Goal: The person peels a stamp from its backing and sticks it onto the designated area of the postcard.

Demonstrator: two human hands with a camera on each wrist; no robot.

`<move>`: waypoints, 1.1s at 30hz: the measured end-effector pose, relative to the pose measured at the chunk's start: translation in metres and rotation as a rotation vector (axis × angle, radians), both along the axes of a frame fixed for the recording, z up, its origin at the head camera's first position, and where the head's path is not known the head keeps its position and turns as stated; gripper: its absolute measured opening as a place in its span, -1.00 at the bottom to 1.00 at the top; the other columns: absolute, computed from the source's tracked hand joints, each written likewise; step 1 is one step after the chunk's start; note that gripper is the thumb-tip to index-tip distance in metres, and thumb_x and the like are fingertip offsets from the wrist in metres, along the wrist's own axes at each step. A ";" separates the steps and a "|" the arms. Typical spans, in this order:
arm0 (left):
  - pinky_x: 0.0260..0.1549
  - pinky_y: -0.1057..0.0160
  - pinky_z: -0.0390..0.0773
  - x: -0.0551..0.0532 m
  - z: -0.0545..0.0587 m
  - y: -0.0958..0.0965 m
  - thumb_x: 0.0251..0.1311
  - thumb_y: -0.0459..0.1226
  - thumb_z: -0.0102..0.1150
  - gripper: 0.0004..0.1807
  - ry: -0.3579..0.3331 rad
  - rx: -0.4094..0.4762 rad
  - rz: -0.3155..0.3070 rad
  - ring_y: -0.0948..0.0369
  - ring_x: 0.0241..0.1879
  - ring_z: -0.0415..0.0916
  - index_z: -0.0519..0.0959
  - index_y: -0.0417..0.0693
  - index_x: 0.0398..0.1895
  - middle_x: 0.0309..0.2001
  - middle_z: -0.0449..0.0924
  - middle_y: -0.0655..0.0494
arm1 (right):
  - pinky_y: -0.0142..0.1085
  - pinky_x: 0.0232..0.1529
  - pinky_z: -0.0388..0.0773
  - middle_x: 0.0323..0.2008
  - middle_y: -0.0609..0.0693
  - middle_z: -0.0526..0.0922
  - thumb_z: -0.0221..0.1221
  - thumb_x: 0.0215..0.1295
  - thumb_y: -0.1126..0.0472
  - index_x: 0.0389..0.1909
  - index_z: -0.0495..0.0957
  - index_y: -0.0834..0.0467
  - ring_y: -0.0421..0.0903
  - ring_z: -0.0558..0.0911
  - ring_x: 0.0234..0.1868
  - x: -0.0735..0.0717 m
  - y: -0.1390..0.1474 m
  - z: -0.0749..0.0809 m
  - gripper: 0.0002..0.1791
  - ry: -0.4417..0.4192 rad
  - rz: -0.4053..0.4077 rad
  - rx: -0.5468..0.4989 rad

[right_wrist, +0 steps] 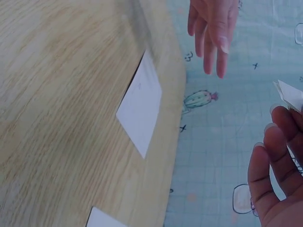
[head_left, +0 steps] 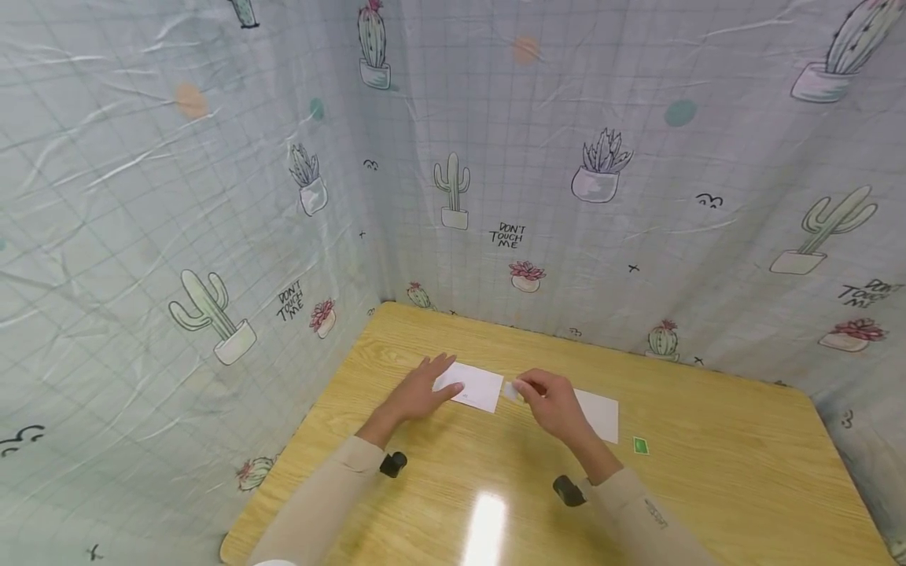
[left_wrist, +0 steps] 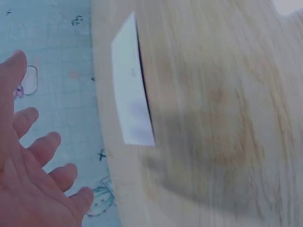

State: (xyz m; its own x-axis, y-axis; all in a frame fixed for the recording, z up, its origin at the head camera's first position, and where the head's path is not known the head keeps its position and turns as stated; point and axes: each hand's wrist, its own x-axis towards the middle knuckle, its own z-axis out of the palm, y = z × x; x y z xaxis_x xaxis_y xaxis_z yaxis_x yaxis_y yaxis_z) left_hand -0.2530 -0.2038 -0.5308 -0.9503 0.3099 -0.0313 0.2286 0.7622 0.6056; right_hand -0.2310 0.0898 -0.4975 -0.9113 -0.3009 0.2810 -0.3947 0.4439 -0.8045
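A white paper rectangle [head_left: 477,387], like a card or envelope with a tiny printed mark, lies flat on the wooden table. My left hand [head_left: 419,391] is spread at its left end, thumb over its near side; the left wrist view shows that hand [left_wrist: 40,175] with parted fingers, holding nothing. Between thumb and fingertips, my right hand [head_left: 555,405] pinches a small white paper piece [right_wrist: 289,94], which looks folded or layered. This piece is just off the rectangle's right end in the head view. A second white sheet [head_left: 602,417] lies partly behind the right hand.
A small green rectangle with a pale border [head_left: 640,446], stamp-like, lies on the table [head_left: 729,440] to the right. A cactus-print curtain [head_left: 538,157] hangs behind the table and along its left side. Black wrist cameras sit below both hands.
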 end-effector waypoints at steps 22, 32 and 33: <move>0.44 -0.01 0.48 0.022 0.041 0.049 0.59 0.05 0.01 -0.33 -0.250 0.602 -0.141 0.01 0.52 0.36 0.27 -0.06 0.60 0.55 0.35 -0.07 | -0.41 -0.35 0.52 -0.34 0.07 0.70 0.21 0.51 0.23 -0.24 0.73 0.18 -0.27 0.50 -0.42 -0.002 -0.010 0.021 -0.84 0.069 0.037 -0.032; 0.18 0.16 0.68 0.030 0.048 0.069 0.55 -0.23 0.12 -0.54 -0.304 0.841 -0.069 -0.04 0.28 0.63 0.51 -0.30 0.38 0.31 0.60 -0.27 | -0.41 -0.32 0.55 -0.33 0.03 0.71 0.22 0.49 0.28 -0.28 0.72 0.14 -0.26 0.52 -0.40 0.002 -0.015 0.024 -0.86 0.074 0.032 -0.029; 0.17 0.16 0.69 0.030 0.047 0.070 0.54 -0.24 0.13 -0.56 -0.302 0.844 -0.059 -0.02 0.25 0.66 0.53 -0.30 0.36 0.29 0.62 -0.27 | -0.41 -0.34 0.53 -0.34 0.03 0.71 0.23 0.48 0.29 -0.28 0.72 0.14 -0.27 0.51 -0.41 0.002 -0.016 0.024 -0.87 0.078 0.029 -0.025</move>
State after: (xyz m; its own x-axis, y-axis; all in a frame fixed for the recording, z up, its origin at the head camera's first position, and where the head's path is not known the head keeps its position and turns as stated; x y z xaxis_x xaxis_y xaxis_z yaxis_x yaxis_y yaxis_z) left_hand -0.2230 -0.1341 -0.4838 -0.9202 0.3912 -0.0169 -0.0062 0.0286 0.9996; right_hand -0.2287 0.0743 -0.4740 -0.8773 -0.3191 0.3584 -0.4689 0.4110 -0.7818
